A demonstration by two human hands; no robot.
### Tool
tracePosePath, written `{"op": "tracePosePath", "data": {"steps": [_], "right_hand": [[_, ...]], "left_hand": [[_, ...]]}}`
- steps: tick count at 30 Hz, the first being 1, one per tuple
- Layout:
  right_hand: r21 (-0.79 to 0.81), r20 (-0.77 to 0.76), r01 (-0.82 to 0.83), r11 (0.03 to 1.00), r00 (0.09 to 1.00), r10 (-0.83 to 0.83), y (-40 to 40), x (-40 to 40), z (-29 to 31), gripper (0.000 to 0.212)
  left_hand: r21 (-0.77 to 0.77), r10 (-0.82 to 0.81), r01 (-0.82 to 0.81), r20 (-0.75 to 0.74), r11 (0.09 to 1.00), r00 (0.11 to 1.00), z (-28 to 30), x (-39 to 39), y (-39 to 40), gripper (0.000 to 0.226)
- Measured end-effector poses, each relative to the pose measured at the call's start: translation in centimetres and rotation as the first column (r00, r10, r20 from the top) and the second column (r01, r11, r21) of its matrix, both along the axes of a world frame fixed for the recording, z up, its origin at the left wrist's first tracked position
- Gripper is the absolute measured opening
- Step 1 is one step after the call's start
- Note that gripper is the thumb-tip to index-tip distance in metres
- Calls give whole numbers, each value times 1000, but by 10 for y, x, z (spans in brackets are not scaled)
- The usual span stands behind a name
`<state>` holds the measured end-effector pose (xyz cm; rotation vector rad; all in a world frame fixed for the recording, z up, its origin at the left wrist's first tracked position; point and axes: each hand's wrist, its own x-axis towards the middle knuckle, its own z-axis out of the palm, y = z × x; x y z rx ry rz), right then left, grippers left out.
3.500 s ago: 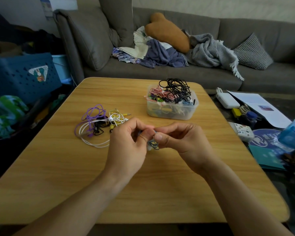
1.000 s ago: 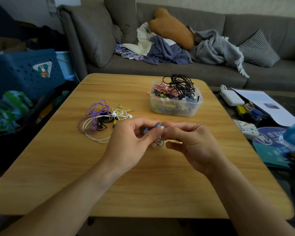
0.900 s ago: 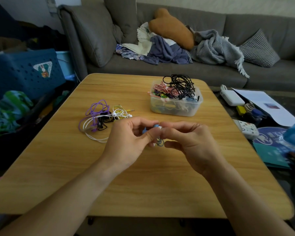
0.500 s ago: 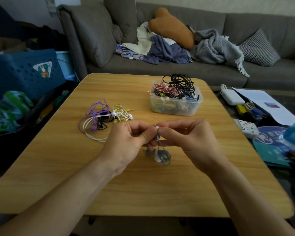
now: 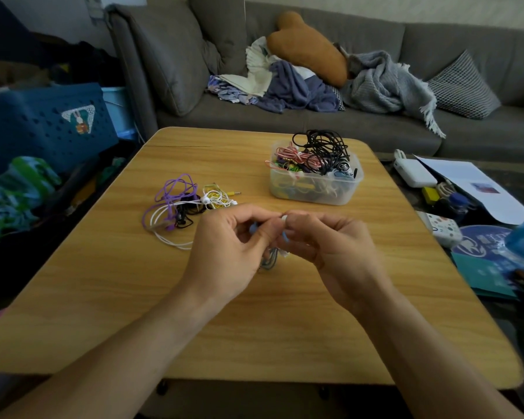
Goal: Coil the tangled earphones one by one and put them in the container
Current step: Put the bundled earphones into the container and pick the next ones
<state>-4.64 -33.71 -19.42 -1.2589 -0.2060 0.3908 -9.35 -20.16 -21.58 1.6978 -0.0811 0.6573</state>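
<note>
One wooden surface (image 5: 285, 313) leaves bare room toward its near edge. Far right sits the container (image 5: 315, 189) of coiled cords; far left, the tangled earphones (image 5: 182, 207). Left hand (image 5: 227, 252) and right hand (image 5: 330, 249) pinch a blue earphone (image 5: 271, 260), hanging shorter than half a second ago.

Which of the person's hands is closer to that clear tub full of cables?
Right. The right hand sits just in front of the clear tub, a little toward the person. The left hand is further off, nearer the tangled pile.
</note>
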Motion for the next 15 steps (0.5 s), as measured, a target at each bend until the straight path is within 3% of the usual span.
{"op": "tracePosePath", "data": {"steps": [8,11,15], "right_hand": [[152,-210,81,985,976,-47,8,-7,0,13],[208,-252,60,976,968,-6,8,-8,-1,8],[237,-222,-31,971,971,86,3,-6,0,19]], "left_hand": [[206,113,-136,120,969,986,0,-1,1,9],[192,129,-154,137,969,982,2,-2,1,8],[58,98,-104,94,993,991,5,-2,2,11]]}}
